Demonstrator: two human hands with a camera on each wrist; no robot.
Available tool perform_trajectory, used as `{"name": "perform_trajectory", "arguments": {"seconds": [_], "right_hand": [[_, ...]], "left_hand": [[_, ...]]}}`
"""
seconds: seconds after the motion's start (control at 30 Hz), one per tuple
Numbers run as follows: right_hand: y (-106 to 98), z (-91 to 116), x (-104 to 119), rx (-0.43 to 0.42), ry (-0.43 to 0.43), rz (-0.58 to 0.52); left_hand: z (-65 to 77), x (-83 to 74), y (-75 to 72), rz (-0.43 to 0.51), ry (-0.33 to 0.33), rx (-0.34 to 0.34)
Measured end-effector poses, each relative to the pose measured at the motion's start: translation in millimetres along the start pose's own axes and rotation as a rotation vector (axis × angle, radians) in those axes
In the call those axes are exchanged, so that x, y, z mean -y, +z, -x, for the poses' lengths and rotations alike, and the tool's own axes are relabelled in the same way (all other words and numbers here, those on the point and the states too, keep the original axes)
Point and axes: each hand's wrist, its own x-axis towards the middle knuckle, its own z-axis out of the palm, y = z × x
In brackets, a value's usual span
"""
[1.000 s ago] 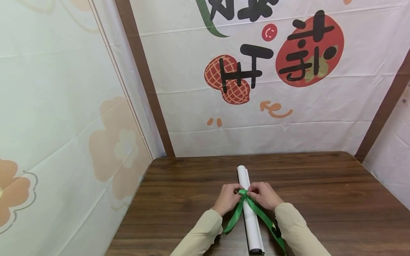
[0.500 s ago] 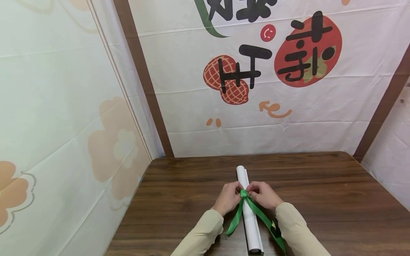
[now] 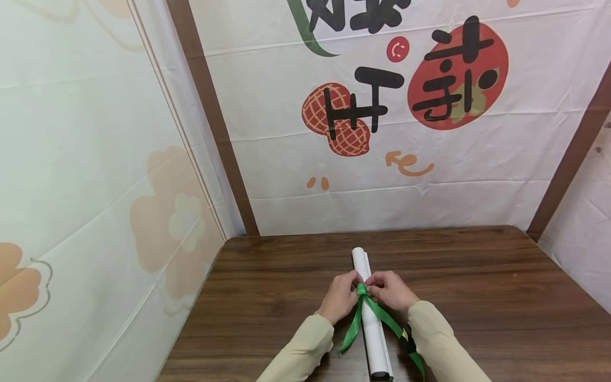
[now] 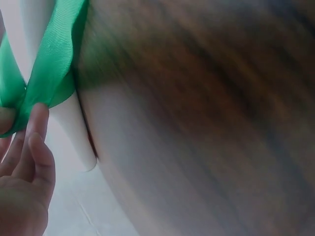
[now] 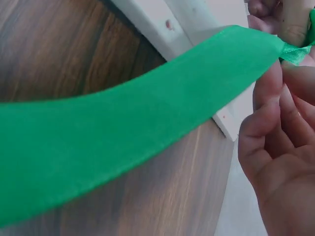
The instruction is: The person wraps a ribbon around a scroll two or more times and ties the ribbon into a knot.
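Note:
A rolled white sheet (image 3: 374,337) lies lengthwise on the table, with a green ribbon (image 3: 352,329) tied around its upper half. At the knot, my left hand (image 3: 339,298) pinches the ribbon from the left side. My right hand (image 3: 392,291) pinches it from the right, its fingertips close to the left ones. Two ribbon tails hang down toward me, one on each side of the roll. Curled left fingers (image 4: 37,147) show against the ribbon in the left wrist view. In the right wrist view the knot is partly hidden behind fingers (image 5: 268,86).
Dark brown wood table (image 3: 458,276) extends to both sides of the roll. Behind it hangs a white printed cloth (image 3: 286,207), and another cloth (image 3: 105,212) with orange flowers hangs at the left. A dark object with a yellow mark (image 3: 407,341) is partly hidden at the right sleeve.
Where a small loop stood at the knot a second ago, the ribbon now looks bunched more tightly. Both hands stay nearly in place, and the left tail has shifted slightly right.

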Motion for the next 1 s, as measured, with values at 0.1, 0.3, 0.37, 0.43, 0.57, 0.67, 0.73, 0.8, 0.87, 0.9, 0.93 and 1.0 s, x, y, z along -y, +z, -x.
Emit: {"name": "perform_trajectory", "arguments": {"seconds": [0.1,0.3,0.37,0.43,0.57,0.67,0.73,0.8,0.87,0.9,0.93,1.0], "right_hand": [[1,0,1,-0.014,0.009,0.032],[3,1,3,-0.059,-0.006,0.126],[4,1,2,-0.069,-0.019,0.174],[4,0,1,-0.078,-0.028,0.212],[4,-1,0,-0.084,-0.017,0.246],[4,0,3,-0.086,-0.002,0.255],[3,0,4,-0.086,0.011,0.257],[3,0,5,-0.095,0.027,0.259],[2,0,6,-0.104,0.047,0.254],[1,0,7,-0.110,0.057,0.252],[1,1,8,-0.118,0.069,0.250],[0,2,9,-0.130,0.092,0.246]], "left_hand": [[1.1,1.4,-1.8,0.030,-0.020,0.013],[3.6,4.1,-7.1,0.050,-0.032,0.052],[4.4,3.3,-9.5,0.052,-0.026,0.071],[5.4,2.1,-11.6,0.057,-0.023,0.092],[7.0,1.9,-13.9,0.070,0.012,0.095],[8.8,4.6,-14.7,0.084,0.069,0.038],[9.9,6.5,-15.4,0.085,0.109,-0.006],[10.8,8.3,-16.3,0.078,0.139,-0.040],[11.7,9.4,-17.3,0.086,0.130,-0.055],[12.2,10.3,-17.3,0.093,0.114,-0.061],[12.7,11.1,-17.3,0.101,0.083,-0.063],[14.1,12.9,-17.5,0.128,-0.004,-0.058]]}}
